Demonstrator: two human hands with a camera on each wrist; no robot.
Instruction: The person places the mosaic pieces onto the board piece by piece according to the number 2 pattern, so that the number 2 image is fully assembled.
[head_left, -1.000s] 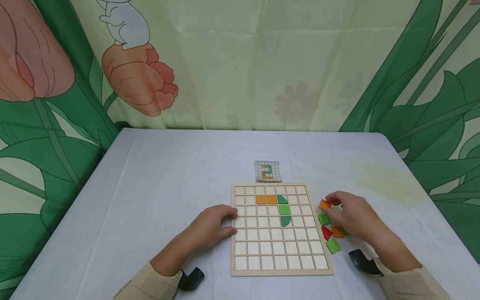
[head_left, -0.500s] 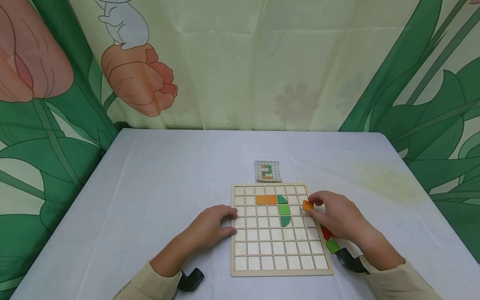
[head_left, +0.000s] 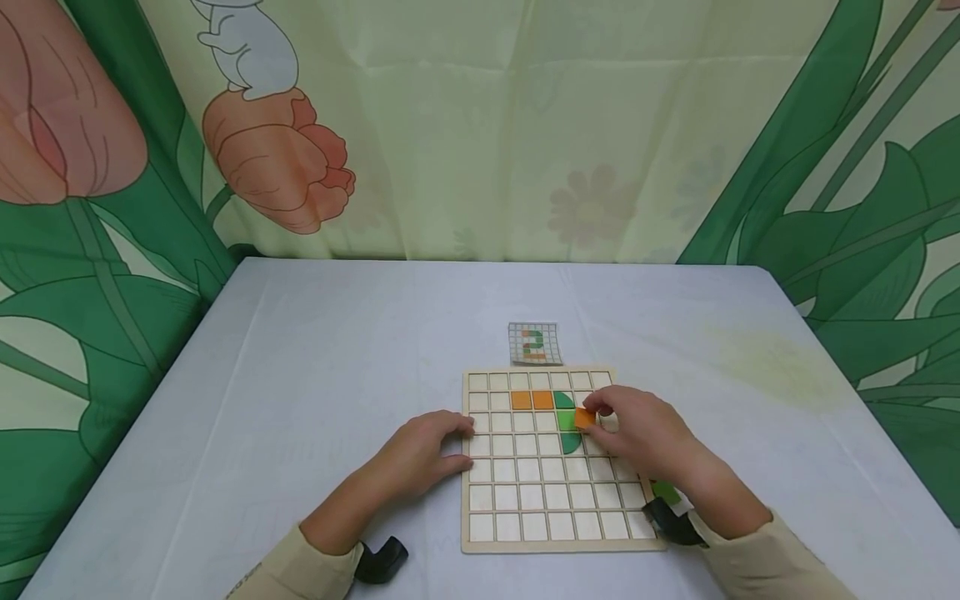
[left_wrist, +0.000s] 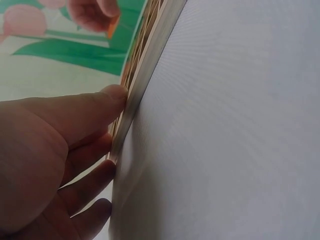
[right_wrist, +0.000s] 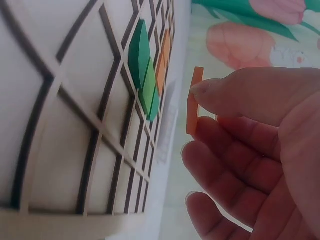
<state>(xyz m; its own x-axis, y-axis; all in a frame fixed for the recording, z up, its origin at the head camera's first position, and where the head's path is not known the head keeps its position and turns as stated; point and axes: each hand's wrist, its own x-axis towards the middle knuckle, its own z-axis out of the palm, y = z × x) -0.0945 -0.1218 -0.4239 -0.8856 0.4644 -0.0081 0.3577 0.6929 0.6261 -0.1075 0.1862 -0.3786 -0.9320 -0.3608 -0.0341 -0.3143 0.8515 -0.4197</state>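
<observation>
My right hand (head_left: 652, 429) pinches a square orange tile (head_left: 584, 418) between thumb and fingers, over the wooden grid board (head_left: 562, 546). In the right wrist view the held tile (right_wrist: 194, 102) is on edge and apart from the board. Two orange tiles (head_left: 532, 401) sit side by side in the upper cells. To their right are a dark green curved tile (head_left: 563, 400), a light green square tile (head_left: 565, 421) and another dark green curved tile (head_left: 571, 442) below. My left hand (head_left: 416, 450) touches the board's left edge with thumb and fingertips, fingers loosely spread.
A small card (head_left: 534, 343) printed with a coloured grid pattern lies just behind the board. Right of the board a loose green tile (head_left: 666, 492) shows partly behind the right wrist's black camera (head_left: 671, 525). The white tablecloth (head_left: 337, 333) covers the table.
My right hand has carried the orange tile leftward from the loose pile to above the light green tile's area. The forearm now hides most of the pile. My left hand stays put.
</observation>
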